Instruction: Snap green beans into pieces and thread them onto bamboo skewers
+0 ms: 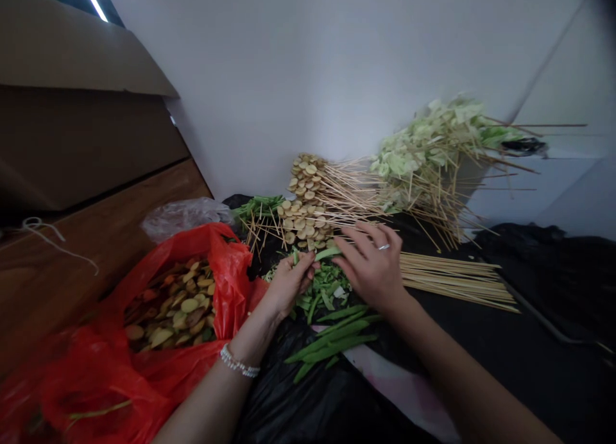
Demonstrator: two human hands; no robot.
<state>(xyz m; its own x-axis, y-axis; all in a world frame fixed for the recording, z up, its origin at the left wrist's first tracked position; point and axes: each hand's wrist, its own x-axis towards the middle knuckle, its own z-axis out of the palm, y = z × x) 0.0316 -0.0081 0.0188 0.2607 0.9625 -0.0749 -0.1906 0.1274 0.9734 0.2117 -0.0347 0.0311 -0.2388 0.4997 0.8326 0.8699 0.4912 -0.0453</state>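
My left hand (290,281) is closed in a pinch on short green bean pieces (308,260) over a small heap of cut beans (327,287). My right hand (371,262), with a ring on one finger, meets it from the right; its fingers curl around the same green piece, and any skewer in them is hidden. Whole green beans (337,341) lie on black plastic just below both hands. A loose bundle of bare bamboo skewers (457,280) lies to the right of my right hand.
A red plastic bag (154,367) of sliced potato pieces sits at the left on a wooden surface (58,264). Behind the hands lie skewered potato slices (305,200), skewered green beans (257,208) and skewered cabbage (423,149) against a white wall.
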